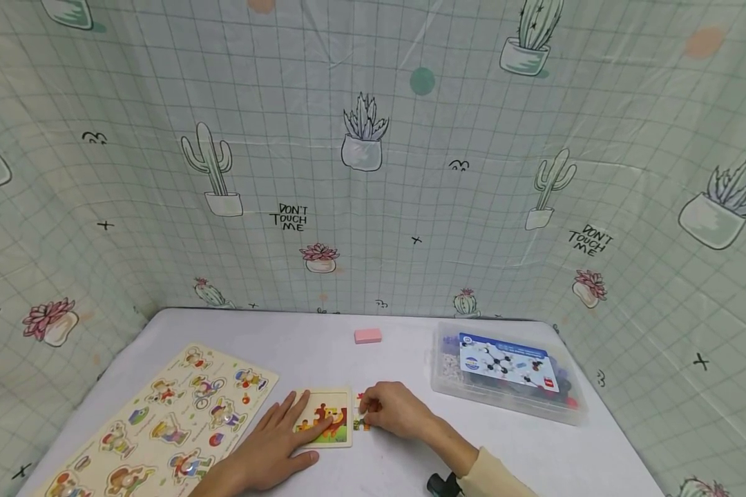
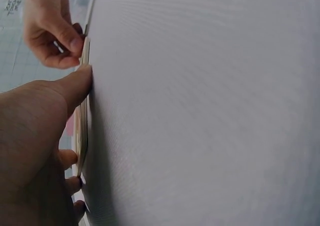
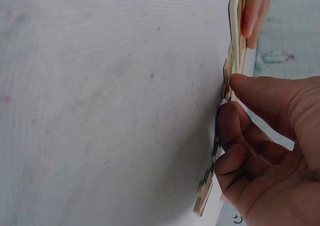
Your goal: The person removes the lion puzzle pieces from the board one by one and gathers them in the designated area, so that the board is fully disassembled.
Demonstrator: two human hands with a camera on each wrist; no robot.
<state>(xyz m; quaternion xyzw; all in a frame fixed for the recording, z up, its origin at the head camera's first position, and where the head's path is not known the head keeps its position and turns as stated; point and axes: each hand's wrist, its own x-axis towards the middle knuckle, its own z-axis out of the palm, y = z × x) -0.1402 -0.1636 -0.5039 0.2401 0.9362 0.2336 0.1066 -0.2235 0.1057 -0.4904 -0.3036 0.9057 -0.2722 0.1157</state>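
A small square wooden jigsaw tray point(image 1: 336, 391) lies in the middle of the table, with part of a colourful picture filled in. Across its left side spreads my left hand point(image 1: 280, 445), fingers straight over the tray and thumb near its front edge. Just right of the tray lie loose jigsaw pieces point(image 1: 362, 422), partly covered by my right hand point(image 1: 394, 411). In the right wrist view, the curled thumb and forefinger of the right hand point(image 3: 270, 141) pinch at a thin jigsaw piece point(image 3: 226, 86) low over the cloth. More pieces point(image 3: 202, 191) lie below those fingers.
A large wooden board of figure cutouts point(image 1: 161, 428) lies to the left, close to the left forearm. A pink block point(image 1: 367, 336) sits behind the tray. At right stands a clear plastic case point(image 1: 506, 373) with a blue label. A dark object point(image 1: 443, 485) is beside the right sleeve.
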